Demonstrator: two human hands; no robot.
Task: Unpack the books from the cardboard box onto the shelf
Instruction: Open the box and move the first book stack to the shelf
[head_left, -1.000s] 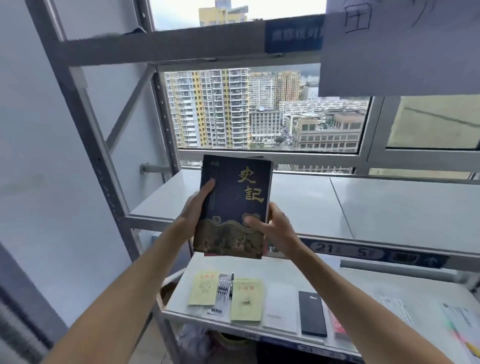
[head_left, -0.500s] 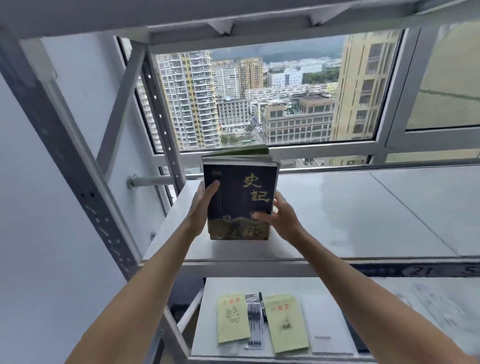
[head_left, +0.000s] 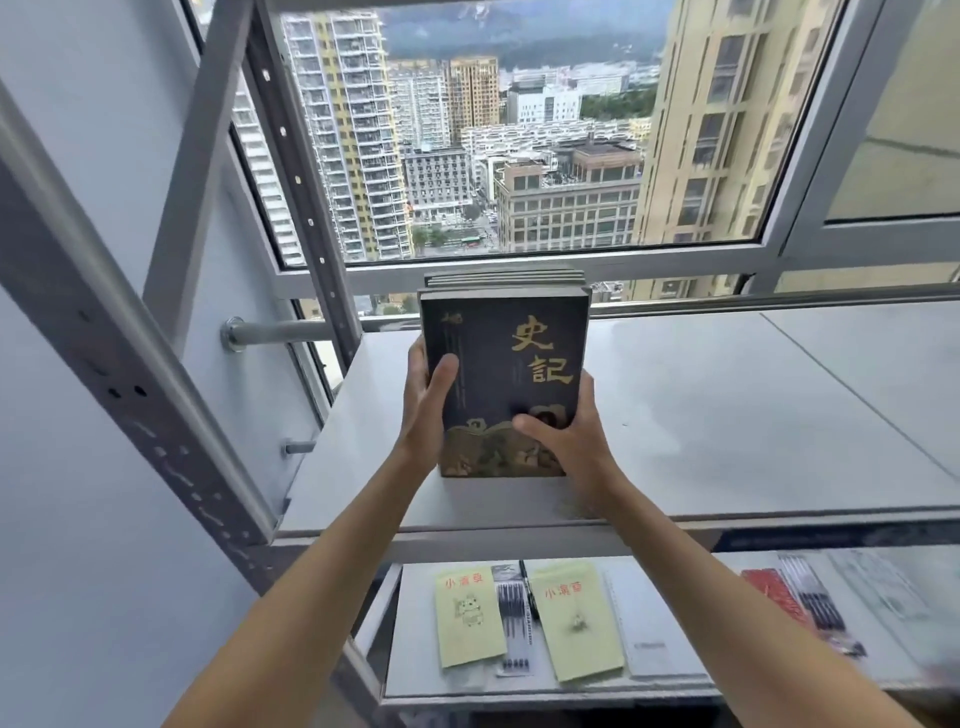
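Both hands are holding a dark book (head_left: 506, 384) upright on the upper shelf (head_left: 727, 415), bottom edge touching the grey shelf board near its left end. Front cover with gold characters is facing the camera. More books of the same size (head_left: 504, 280) are standing directly behind it; only their top edges are showing. Left hand (head_left: 428, 410) is gripping the book's left edge, thumb lying across the cover, fingers wrapping behind and mostly hidden. Right hand (head_left: 563, 436) is clamping the lower right corner, thumb pressing on the cover, fingers behind. Both sets of fingers are closing on the book. Cardboard box is out of view. Window (head_left: 519, 156) behind the shelf is showing high-rise buildings. Lower shelf (head_left: 670, 680) is carrying two yellow booklets (head_left: 470, 618), one left and one right of a pack of pens (head_left: 514, 623); further items on the right are blurred.
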